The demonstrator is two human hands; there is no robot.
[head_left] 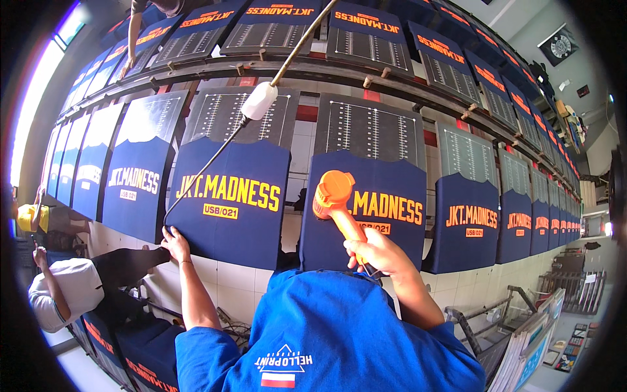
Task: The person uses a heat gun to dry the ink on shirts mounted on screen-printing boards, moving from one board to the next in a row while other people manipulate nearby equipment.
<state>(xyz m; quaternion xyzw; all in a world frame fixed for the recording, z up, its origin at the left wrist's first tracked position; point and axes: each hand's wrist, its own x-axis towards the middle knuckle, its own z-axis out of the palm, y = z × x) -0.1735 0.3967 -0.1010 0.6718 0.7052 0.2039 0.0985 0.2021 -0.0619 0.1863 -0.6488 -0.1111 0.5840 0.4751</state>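
My right hand [382, 251] is wrapped round the handle of an orange heat gun [333, 194], held above a navy T-shirt [366, 245] and covering part of its orange and yellow print. Over at the left, my left hand [175, 245] touches the lower left corner of another navy T-shirt [225, 242] with a yellow print, its fingers stretched out and apart. Both shirts lie flat on dark printing boards [375, 127] marked with white scales. A thin black cable [206, 168] crosses above the left shirt and ends its visible run near my left hand.
A pole [304, 44] with a white wrapped joint [259, 101] hangs overhead. Rows of shirt-covered boards extend both ways beside a dark metal rail [287, 67]. One person in a white shirt [68, 291] stands at left; another person's arm [132, 39] reaches in above. Framed panels [529, 349] lean at lower right.
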